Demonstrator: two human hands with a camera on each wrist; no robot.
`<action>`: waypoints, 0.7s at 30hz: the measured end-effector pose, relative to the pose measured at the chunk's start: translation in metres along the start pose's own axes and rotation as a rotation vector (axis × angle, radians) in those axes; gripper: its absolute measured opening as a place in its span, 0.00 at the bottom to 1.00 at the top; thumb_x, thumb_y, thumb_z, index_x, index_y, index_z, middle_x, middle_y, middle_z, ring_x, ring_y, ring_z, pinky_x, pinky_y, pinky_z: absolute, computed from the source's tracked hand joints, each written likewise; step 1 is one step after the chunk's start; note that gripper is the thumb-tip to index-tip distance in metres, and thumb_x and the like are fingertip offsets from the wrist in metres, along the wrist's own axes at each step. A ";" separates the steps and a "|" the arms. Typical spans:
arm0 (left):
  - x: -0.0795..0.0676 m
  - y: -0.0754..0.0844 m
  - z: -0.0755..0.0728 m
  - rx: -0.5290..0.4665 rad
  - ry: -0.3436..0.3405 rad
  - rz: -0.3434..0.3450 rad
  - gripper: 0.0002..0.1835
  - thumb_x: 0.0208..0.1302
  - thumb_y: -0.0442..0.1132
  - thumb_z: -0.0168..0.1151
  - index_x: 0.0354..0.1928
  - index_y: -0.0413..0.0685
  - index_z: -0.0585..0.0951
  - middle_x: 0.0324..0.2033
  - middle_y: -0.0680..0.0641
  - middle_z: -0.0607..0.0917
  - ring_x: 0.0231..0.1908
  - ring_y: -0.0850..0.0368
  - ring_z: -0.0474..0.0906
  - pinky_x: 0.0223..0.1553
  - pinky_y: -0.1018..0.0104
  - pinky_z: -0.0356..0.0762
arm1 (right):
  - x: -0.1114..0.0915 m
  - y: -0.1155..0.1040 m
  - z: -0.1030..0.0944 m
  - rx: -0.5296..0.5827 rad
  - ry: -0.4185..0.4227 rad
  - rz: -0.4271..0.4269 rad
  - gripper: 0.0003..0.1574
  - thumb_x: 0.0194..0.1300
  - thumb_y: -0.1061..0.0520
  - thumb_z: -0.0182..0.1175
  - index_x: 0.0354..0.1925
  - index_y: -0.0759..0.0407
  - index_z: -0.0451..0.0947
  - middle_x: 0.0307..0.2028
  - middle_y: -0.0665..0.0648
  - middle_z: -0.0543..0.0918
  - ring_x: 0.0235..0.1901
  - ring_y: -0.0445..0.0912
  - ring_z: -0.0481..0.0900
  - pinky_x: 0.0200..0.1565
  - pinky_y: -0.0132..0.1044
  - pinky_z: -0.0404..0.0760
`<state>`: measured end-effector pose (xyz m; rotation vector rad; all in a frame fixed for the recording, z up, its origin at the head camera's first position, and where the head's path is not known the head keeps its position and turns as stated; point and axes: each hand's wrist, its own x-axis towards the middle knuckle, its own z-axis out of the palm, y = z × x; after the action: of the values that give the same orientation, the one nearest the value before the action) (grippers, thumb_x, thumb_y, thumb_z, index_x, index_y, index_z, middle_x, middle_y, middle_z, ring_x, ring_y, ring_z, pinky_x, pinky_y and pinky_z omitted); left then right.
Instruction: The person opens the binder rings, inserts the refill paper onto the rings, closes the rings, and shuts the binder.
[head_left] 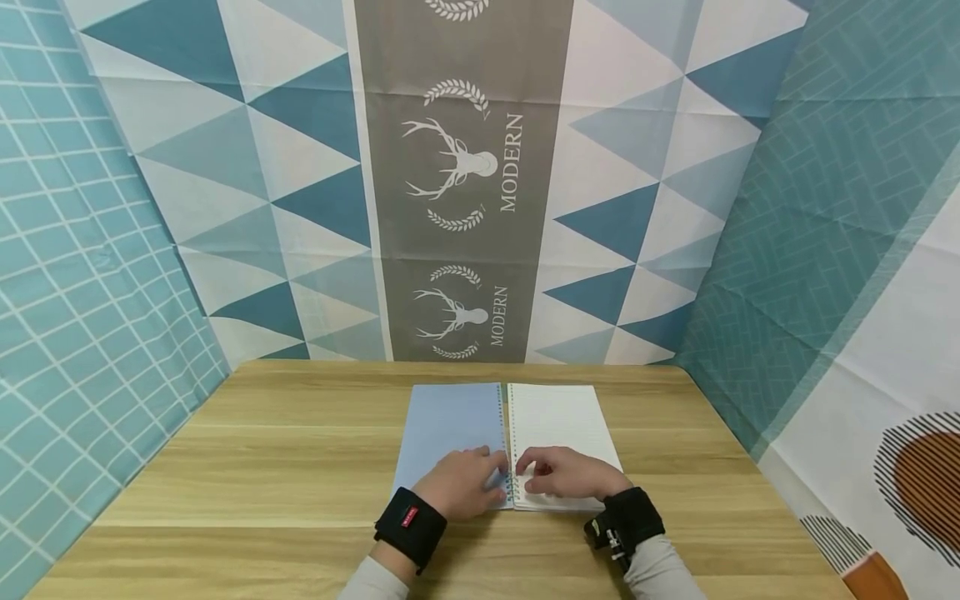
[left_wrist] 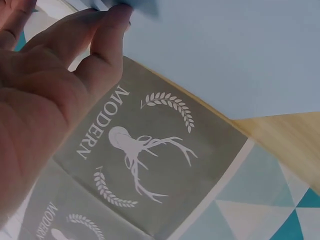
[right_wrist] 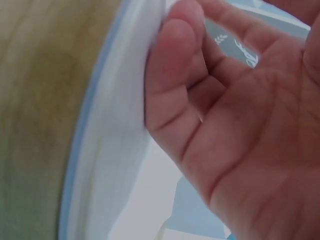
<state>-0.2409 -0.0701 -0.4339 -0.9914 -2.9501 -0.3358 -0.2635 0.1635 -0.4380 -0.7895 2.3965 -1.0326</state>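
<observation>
A spiral-bound notebook lies spread on the wooden table, its light blue cover (head_left: 453,421) on the left and a white lined page (head_left: 558,417) on the right. Bent fingers of my left hand (head_left: 467,482) touch the cover beside the spiral binding (head_left: 511,482), near the lower end. On the other side of the binding, my right hand (head_left: 573,473) rests on the page with its fingers loosely curled. In the right wrist view, the fingertips (right_wrist: 172,50) lie against the white paper. Neither hand visibly grips the notebook. Both wrists wear black straps.
The wooden table (head_left: 300,450) extends to both sides of the notebook. Behind it hangs a patterned cloth (head_left: 465,183) with deer heads and triangles. A blue tiled-pattern sheet (head_left: 82,250) borders the left side, and a green and white sheet (head_left: 832,275) borders the right.
</observation>
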 end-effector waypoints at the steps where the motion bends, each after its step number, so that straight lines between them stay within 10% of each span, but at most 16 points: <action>1: 0.000 -0.001 -0.001 -0.014 -0.006 0.003 0.15 0.64 0.51 0.69 0.50 0.60 0.80 0.34 0.55 0.81 0.29 0.63 0.72 0.34 0.66 0.73 | -0.001 0.000 -0.001 0.014 -0.010 0.007 0.14 0.73 0.55 0.60 0.55 0.52 0.79 0.32 0.53 0.82 0.27 0.42 0.76 0.32 0.33 0.76; 21: -0.002 0.005 -0.004 -0.027 -0.023 -0.012 0.17 0.62 0.53 0.71 0.49 0.61 0.78 0.35 0.54 0.82 0.29 0.62 0.72 0.31 0.64 0.71 | -0.006 -0.011 -0.005 -0.058 -0.067 -0.009 0.25 0.70 0.50 0.62 0.62 0.57 0.79 0.39 0.51 0.84 0.32 0.40 0.77 0.36 0.33 0.75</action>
<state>-0.2370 -0.0685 -0.4290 -0.9873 -2.9815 -0.3674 -0.2580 0.1639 -0.4252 -0.8424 2.3772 -0.9294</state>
